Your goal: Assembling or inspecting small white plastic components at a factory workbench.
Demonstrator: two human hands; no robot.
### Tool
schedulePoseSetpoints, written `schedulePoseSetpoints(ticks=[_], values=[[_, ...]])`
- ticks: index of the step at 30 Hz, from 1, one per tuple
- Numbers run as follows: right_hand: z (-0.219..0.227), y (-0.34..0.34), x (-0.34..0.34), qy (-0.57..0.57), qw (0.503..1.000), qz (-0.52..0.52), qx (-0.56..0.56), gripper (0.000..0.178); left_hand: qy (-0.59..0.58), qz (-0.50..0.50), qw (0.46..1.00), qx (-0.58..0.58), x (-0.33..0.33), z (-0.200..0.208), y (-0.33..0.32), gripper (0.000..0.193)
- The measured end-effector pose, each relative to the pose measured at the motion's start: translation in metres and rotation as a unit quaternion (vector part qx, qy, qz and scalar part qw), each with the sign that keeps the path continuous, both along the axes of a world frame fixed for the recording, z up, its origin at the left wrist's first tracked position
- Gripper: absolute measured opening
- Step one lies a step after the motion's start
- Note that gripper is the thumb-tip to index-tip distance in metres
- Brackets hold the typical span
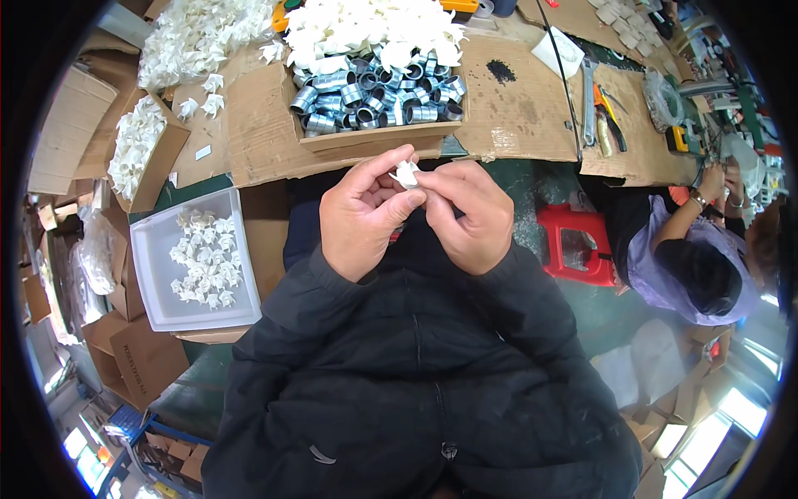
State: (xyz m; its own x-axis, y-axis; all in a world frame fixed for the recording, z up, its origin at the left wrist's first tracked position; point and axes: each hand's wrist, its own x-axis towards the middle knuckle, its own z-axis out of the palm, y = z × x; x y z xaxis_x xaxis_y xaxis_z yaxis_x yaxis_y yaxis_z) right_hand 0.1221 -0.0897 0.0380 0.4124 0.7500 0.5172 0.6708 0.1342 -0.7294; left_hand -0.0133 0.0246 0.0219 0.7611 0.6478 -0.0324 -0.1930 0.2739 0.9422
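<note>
Between my two hands, in front of my chest, is a small white plastic piece with pointed, petal-like edges (pixel 406 174). My left hand (pixel 356 218) is closed on it, thumb and index finger at its sides. My right hand (pixel 474 214) pinches the same piece from the right; its fingertips partly hide it. Just beyond my hands, on the table, stands a cardboard box (pixel 382 140) holding many shiny metal rings (pixel 362 93). Behind the rings is a heap of similar white pieces (pixel 374 32).
At the left, a translucent plastic bin (pixel 156 258) and a small cardboard box (pixel 160 173) hold white pieces. A bag of them (pixel 195 33) lies far left. A wrench (pixel 588 104) and orange-handled pliers (pixel 611 121) lie right. A red stool (pixel 573 245) and another person (pixel 694 258) are at right.
</note>
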Motion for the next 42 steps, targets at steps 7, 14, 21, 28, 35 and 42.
schedulePoseSetpoints(ticks=[7,14,21,28,35,42], values=[[-0.001,0.006,-0.007,0.56,0.822,0.099,-0.04,0.017,-0.091,0.066,0.991,0.071,-0.003,-0.008,0.002,0.051],[-0.004,0.015,-0.009,0.076,0.992,0.061,-0.08,0.018,0.006,0.018,0.926,0.378,-0.032,-0.016,0.029,0.044],[-0.024,0.01,-0.019,0.185,0.973,0.072,-0.116,0.02,0.233,0.278,0.914,0.18,-0.139,-0.066,0.067,0.041],[-0.033,0.016,-0.016,0.181,0.974,0.075,-0.115,0.02,0.445,0.487,0.66,0.358,-0.272,-0.102,0.129,0.05],[-0.028,0.014,-0.023,0.184,0.972,0.081,-0.122,0.019,0.292,0.418,0.725,0.464,-0.164,-0.035,0.144,0.045],[-0.017,-0.004,-0.016,0.157,0.981,0.031,-0.111,0.019,0.363,0.306,0.602,0.642,-0.081,-0.022,0.239,0.038]])
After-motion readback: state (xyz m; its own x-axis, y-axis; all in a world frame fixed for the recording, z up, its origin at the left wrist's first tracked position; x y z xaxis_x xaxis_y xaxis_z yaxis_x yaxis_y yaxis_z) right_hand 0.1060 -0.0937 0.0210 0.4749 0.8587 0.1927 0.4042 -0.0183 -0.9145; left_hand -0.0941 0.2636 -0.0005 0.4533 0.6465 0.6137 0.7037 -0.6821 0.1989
